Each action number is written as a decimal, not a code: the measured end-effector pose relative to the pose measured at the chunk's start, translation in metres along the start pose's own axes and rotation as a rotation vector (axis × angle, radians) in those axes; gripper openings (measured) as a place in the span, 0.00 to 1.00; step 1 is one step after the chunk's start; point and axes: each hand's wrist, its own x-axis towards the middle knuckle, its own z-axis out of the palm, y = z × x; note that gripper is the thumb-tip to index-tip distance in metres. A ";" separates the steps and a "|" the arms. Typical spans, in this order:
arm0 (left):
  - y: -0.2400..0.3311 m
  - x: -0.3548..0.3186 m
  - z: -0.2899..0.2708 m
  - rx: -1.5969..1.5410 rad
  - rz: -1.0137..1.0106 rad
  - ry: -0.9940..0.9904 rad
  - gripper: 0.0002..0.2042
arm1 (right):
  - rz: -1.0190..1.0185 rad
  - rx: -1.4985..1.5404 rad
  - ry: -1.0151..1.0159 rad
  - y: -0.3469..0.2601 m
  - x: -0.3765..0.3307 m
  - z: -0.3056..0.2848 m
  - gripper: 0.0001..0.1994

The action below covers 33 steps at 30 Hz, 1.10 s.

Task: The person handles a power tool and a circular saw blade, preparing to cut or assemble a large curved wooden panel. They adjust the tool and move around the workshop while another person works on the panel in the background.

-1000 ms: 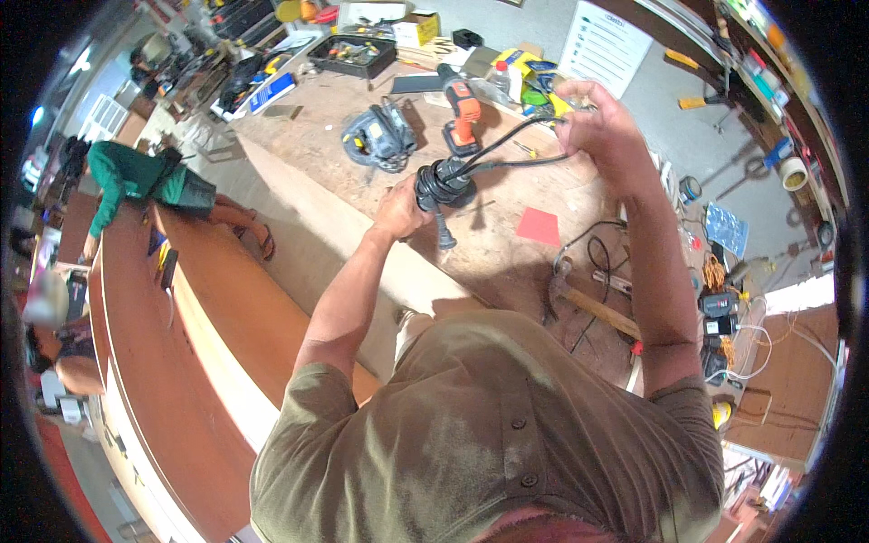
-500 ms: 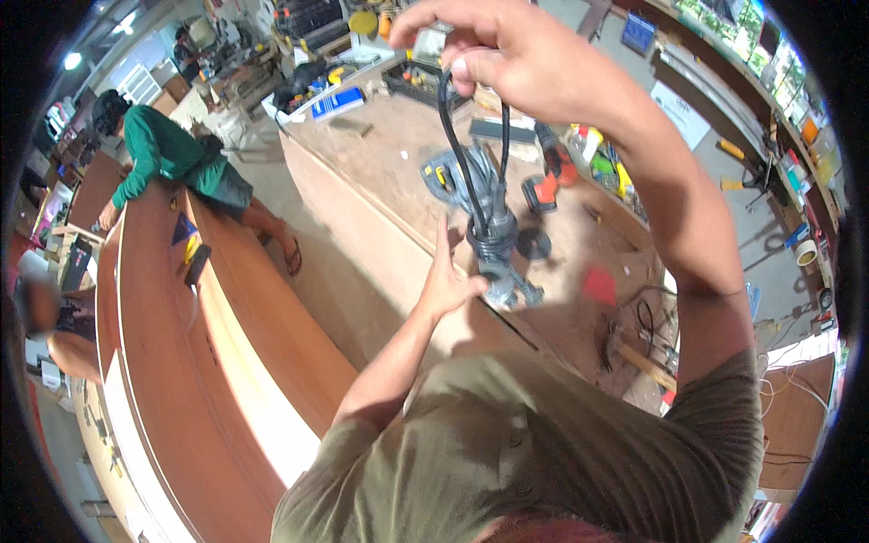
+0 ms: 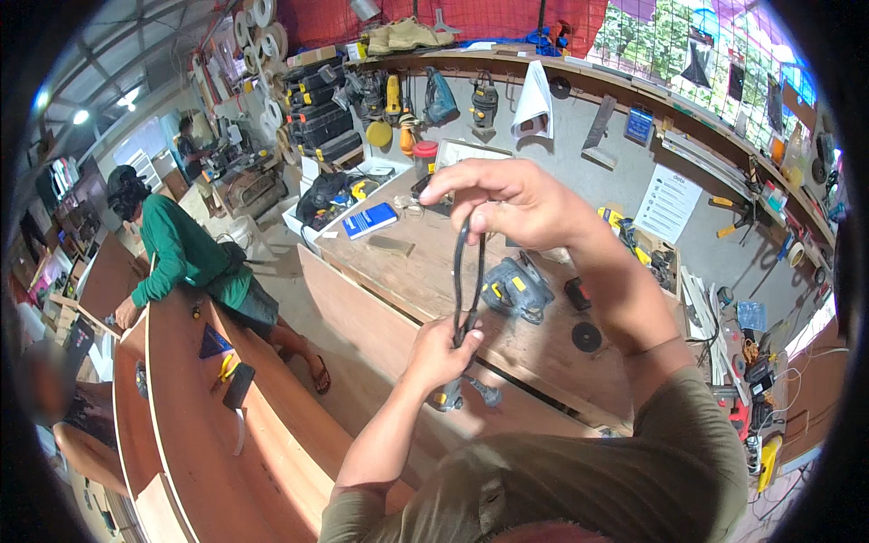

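Note:
My right hand is raised over the workbench, its fingers pinching the top of a looped black power cord. Lower down, my left hand is closed around the gathered cord just above a grey corded power tool. That tool hangs at the near edge of the bench, its body mostly hidden behind my left hand and forearm. Beyond it, a grey saw-like power tool with yellow marks rests on the bench top. A black disc and a red and black cordless tool, partly covered by my right arm, lie nearby.
The workbench carries a blue box and a wood block. To the left stands a long curved wooden piece. A person in a green top leans over its far end; another person's arm shows at far left.
My left hand has gone from open against the tool to closed around the cord. The tool has come off the bench top toward the near edge. The view has tilted up.

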 end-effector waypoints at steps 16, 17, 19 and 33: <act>-0.110 0.013 -0.130 -0.123 -0.083 0.119 0.11 | -0.090 -0.129 -0.166 0.105 0.172 0.056 0.22; -0.117 0.020 -0.133 -0.118 -0.086 0.168 0.07 | -0.108 -0.146 -0.165 0.115 0.183 0.054 0.22; -0.114 0.038 -0.145 -0.107 -0.167 0.175 0.07 | -0.122 -0.170 -0.157 0.139 0.198 0.045 0.22; -0.231 0.223 -0.237 -0.188 -0.087 0.350 0.04 | -0.300 -0.369 0.361 0.289 0.287 -0.039 0.24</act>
